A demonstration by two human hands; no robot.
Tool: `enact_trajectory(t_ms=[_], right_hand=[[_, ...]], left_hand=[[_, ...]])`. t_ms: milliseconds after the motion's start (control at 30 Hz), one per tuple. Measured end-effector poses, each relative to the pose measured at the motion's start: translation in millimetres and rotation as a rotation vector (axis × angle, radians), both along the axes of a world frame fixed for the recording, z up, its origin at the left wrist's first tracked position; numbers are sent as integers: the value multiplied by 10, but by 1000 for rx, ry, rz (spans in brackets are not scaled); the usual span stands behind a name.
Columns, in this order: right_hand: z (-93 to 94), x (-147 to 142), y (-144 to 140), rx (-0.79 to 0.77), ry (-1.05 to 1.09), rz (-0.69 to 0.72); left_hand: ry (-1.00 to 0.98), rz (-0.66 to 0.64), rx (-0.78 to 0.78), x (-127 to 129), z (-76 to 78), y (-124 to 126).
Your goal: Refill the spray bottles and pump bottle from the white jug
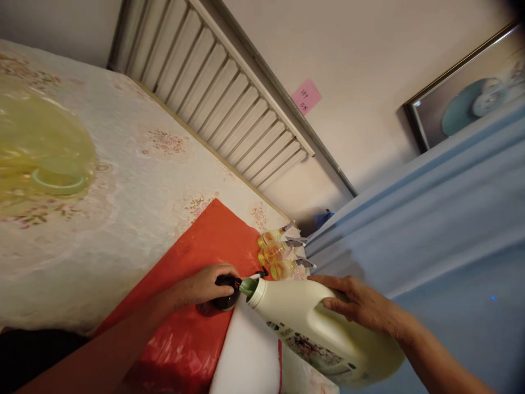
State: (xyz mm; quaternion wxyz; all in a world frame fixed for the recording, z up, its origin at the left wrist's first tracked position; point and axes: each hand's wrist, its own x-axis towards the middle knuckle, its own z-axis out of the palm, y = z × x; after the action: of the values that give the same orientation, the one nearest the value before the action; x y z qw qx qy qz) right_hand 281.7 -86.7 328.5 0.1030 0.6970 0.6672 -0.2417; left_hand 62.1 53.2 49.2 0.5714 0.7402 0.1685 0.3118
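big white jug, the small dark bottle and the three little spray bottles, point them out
big white jug (299, 314), head view, on its shoulder below the neck
small dark bottle (226, 301), head view, on its lower body
three little spray bottles (275, 253), head view, on the middle one's body

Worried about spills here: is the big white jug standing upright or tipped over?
Tipped. The white jug lies nearly on its side in the right hand, its green spout aimed at the small dark container under the left hand.

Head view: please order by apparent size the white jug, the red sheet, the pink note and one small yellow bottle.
1. red sheet
2. white jug, though nearer the camera, so unsure
3. pink note and small yellow bottle: look alike
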Motion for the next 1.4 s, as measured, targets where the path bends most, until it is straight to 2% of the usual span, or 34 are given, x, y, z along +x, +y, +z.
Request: enact_trajectory(t_ms=[833, 1400], right_hand=[[34, -51, 16, -13, -10, 7], [29, -33, 32, -3, -14, 21]], left_hand=[[1, 0, 4, -10, 3, 1], [-11, 3, 16, 32, -70, 22]])
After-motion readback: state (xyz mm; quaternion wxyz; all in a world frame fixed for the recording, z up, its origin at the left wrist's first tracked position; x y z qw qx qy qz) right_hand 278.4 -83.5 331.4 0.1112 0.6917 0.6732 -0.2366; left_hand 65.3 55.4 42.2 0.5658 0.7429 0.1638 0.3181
